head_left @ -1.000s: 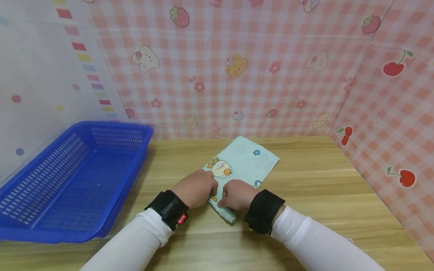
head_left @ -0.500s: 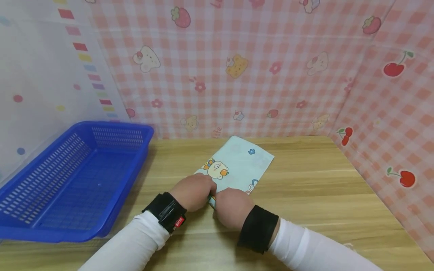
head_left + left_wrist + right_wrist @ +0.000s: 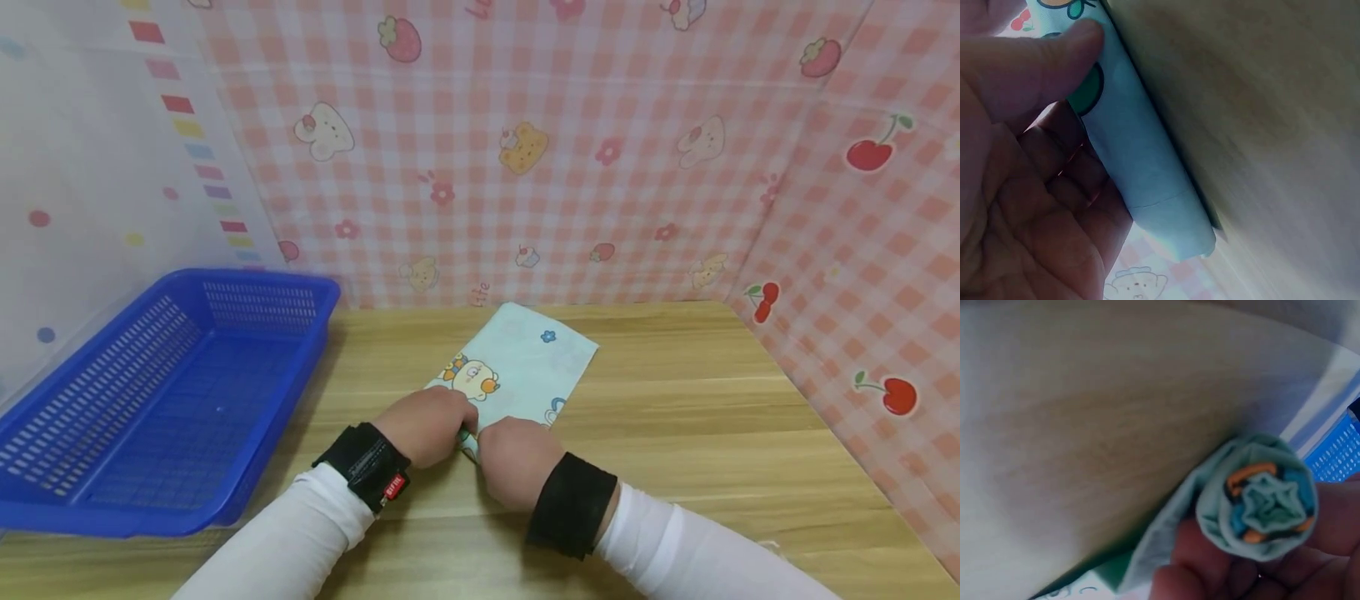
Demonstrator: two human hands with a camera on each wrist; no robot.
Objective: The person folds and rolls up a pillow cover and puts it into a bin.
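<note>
A pale blue-green cloth (image 3: 528,358) printed with cartoon figures lies slantwise on the table, its far part flat and its near edge rolled up. My left hand (image 3: 431,427) grips the left part of the roll; in the left wrist view the thumb (image 3: 1063,59) presses on the rolled cloth (image 3: 1138,140), with the other fingers beneath. Around the near right end is my right hand (image 3: 521,462), which hides that end in the head view. The right wrist view shows the spiral end of the roll (image 3: 1266,509) with fingers (image 3: 1194,559) curled under it.
A blue plastic basket (image 3: 247,467) with slotted sides stands on the left of the wooden table (image 3: 697,433). Pink checked fabric (image 3: 465,183) hangs behind the table and along its right side, with white dotted fabric (image 3: 90,167) at the left.
The cloth has shifted left and slightly toward me. My right hand has moved down over the near roll end, which showed before. Over the last half second, the cloth slid only slightly.
</note>
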